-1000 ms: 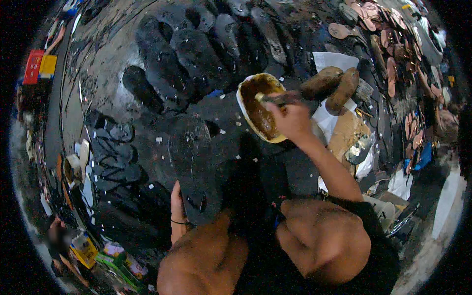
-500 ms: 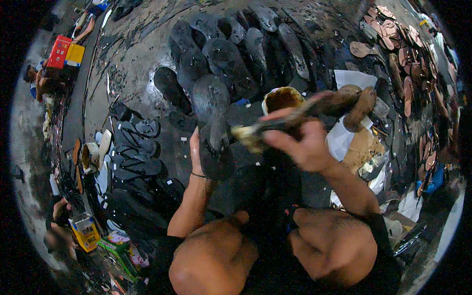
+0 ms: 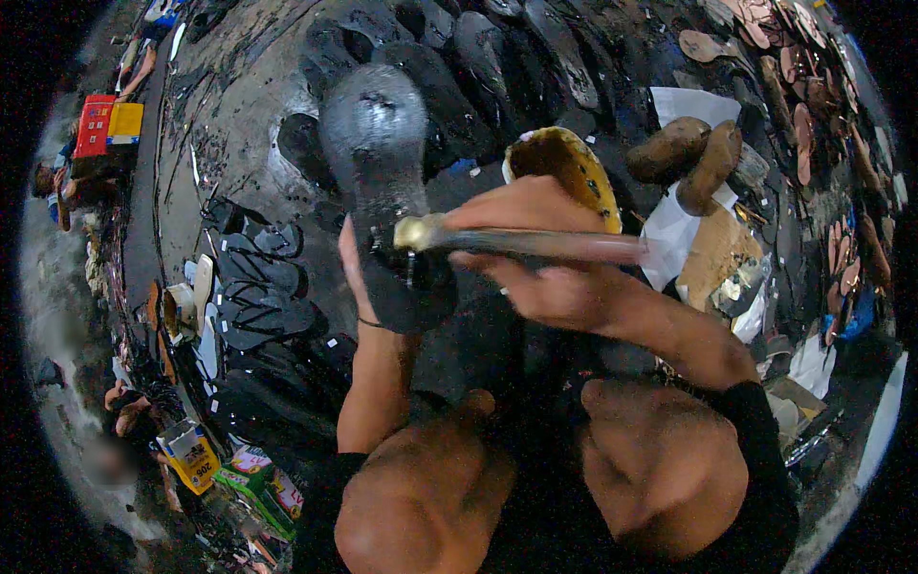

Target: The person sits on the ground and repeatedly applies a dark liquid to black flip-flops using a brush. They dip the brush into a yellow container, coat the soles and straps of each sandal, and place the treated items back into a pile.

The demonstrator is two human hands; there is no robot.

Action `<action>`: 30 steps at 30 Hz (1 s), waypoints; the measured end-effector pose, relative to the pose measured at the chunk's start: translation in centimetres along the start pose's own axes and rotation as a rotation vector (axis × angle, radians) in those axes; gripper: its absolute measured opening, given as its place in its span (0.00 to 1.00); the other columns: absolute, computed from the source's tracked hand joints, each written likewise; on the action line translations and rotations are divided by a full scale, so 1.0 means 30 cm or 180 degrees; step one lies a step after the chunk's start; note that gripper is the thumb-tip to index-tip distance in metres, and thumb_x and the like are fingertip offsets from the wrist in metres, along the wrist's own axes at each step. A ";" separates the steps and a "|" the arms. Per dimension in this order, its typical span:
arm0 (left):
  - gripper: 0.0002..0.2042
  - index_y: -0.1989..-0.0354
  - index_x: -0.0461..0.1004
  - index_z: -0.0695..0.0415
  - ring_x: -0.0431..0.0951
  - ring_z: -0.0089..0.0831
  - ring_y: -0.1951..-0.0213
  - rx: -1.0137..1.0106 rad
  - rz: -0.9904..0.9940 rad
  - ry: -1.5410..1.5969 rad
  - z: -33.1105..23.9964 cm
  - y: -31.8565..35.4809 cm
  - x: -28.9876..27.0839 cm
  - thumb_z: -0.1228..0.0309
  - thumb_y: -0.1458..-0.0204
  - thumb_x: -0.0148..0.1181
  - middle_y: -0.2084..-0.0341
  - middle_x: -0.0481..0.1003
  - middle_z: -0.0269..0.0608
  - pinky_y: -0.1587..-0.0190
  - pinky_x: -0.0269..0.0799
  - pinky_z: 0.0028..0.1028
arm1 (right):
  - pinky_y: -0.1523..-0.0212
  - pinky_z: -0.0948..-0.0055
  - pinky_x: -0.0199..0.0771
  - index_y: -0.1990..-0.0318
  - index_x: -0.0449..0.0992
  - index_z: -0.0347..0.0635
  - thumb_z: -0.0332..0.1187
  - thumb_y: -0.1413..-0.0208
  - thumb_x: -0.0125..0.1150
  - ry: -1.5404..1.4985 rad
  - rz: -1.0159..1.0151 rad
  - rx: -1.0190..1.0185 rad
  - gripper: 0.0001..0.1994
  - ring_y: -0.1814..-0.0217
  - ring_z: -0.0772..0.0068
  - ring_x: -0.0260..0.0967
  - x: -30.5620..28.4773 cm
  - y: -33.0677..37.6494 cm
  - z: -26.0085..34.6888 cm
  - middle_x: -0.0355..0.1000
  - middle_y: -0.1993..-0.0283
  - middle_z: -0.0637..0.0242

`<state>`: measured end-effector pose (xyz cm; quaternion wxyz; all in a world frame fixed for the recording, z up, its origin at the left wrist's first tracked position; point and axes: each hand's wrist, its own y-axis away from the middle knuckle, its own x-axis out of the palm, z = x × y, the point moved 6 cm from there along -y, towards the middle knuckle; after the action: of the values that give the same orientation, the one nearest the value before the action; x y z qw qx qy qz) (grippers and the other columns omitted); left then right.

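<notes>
My left hand (image 3: pixel 352 270) is wrapped round the left edge and underside of a long black shoe sole (image 3: pixel 375 143), most of its fingers hidden beneath. The sole's upper end shines as if wet. In my right hand (image 3: pixel 559 292) is a brush (image 3: pixel 545 243), its handle lying across the fingers and pointing right. The brush's pale bristle end touches or lies just over the middle of the sole; I cannot tell which. Just beyond my right hand stands a tub (image 3: pixel 547 137) with a yellowish, stained rim and brown stuff inside.
Several black soles (image 3: pixel 483 53) lie on the ground ahead. To the left sit black strapped sandals (image 3: pixel 263 277). On the right are two brown shoe lasts (image 3: pixel 712 167), cardboard (image 3: pixel 717 263) and tan soles (image 3: pixel 801 143). Other people (image 3: pixel 129 407) are at the far left, near a yellow box (image 3: pixel 188 457).
The brush has swung from beside the sole onto its middle, its handle turning level. The sole looks larger, raised nearer to me. My view has shifted slightly.
</notes>
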<state>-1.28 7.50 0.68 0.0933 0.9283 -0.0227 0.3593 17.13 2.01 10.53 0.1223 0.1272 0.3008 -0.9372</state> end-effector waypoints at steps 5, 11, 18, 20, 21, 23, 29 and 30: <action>0.21 0.40 0.68 0.61 0.77 0.28 0.53 -0.0455 -0.0647 -0.0181 0.089 0.026 0.060 0.59 0.33 0.44 0.51 0.76 0.38 0.49 0.74 0.30 | 0.55 0.68 0.72 0.56 0.81 0.50 0.32 0.48 0.64 -0.0020 0.0723 -0.0575 0.11 0.58 0.68 0.76 0.034 0.017 0.076 0.78 0.61 0.69; 0.21 0.34 0.65 0.55 0.80 0.27 0.57 -0.0952 -0.0492 -0.0060 0.068 0.001 0.129 0.61 0.32 0.43 0.52 0.78 0.38 0.55 0.78 0.27 | 0.57 0.68 0.71 0.54 0.80 0.52 0.32 0.51 0.65 0.0361 0.0810 -0.0432 0.15 0.58 0.70 0.74 0.042 0.020 0.087 0.76 0.59 0.71; 0.20 0.39 0.69 0.58 0.80 0.28 0.57 -0.1082 -0.0604 -0.0086 0.103 -0.003 0.103 0.60 0.34 0.46 0.55 0.78 0.39 0.52 0.76 0.29 | 0.56 0.57 0.70 0.46 0.75 0.53 0.33 0.54 0.62 0.0728 0.0456 -0.0774 0.23 0.55 0.54 0.71 -0.032 -0.174 0.002 0.75 0.56 0.64; 0.20 0.41 0.70 0.59 0.80 0.28 0.59 -0.0993 -0.0571 -0.0129 0.075 -0.021 0.061 0.61 0.35 0.47 0.57 0.79 0.40 0.52 0.76 0.31 | 0.56 0.58 0.70 0.49 0.78 0.54 0.34 0.50 0.62 -0.0069 0.0444 -0.0646 0.18 0.60 0.56 0.72 0.012 -0.106 0.054 0.76 0.61 0.67; 0.20 0.42 0.70 0.60 0.81 0.28 0.60 -0.0694 -0.0415 -0.0076 0.041 -0.033 0.041 0.61 0.36 0.47 0.59 0.79 0.40 0.52 0.77 0.32 | 0.56 0.59 0.70 0.52 0.80 0.55 0.35 0.45 0.60 0.0143 0.0896 -0.0738 0.13 0.63 0.60 0.73 0.054 -0.062 0.092 0.77 0.62 0.70; 0.17 0.50 0.74 0.61 0.81 0.31 0.63 -0.0400 -0.0082 0.0840 -0.031 -0.083 -0.020 0.62 0.36 0.47 0.60 0.80 0.41 0.55 0.78 0.35 | 0.57 0.61 0.70 0.52 0.80 0.55 0.35 0.48 0.64 0.0082 0.1324 -0.0507 0.15 0.65 0.63 0.72 0.118 0.025 0.056 0.77 0.61 0.73; 0.18 0.47 0.73 0.62 0.80 0.42 0.53 -0.0250 -0.0775 0.1184 -0.122 -0.344 -0.418 0.65 0.36 0.43 0.51 0.78 0.49 0.49 0.77 0.43 | 0.53 0.61 0.68 0.56 0.82 0.51 0.33 0.51 0.71 0.0635 0.0338 0.0668 0.13 0.63 0.62 0.71 0.001 0.097 -0.112 0.78 0.62 0.70; 0.17 0.48 0.73 0.62 0.79 0.42 0.51 -0.0053 -0.0934 0.1134 -0.148 -0.428 -0.492 0.65 0.36 0.43 0.51 0.78 0.49 0.48 0.76 0.42 | 0.53 0.61 0.69 0.56 0.82 0.50 0.34 0.50 0.70 0.0686 0.0514 0.0958 0.12 0.62 0.61 0.72 -0.007 0.109 -0.132 0.78 0.61 0.69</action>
<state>-13.75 20.56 -8.04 0.1548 0.8427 0.1265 0.4998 18.98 1.80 5.74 0.1437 0.2674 0.1575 -0.9397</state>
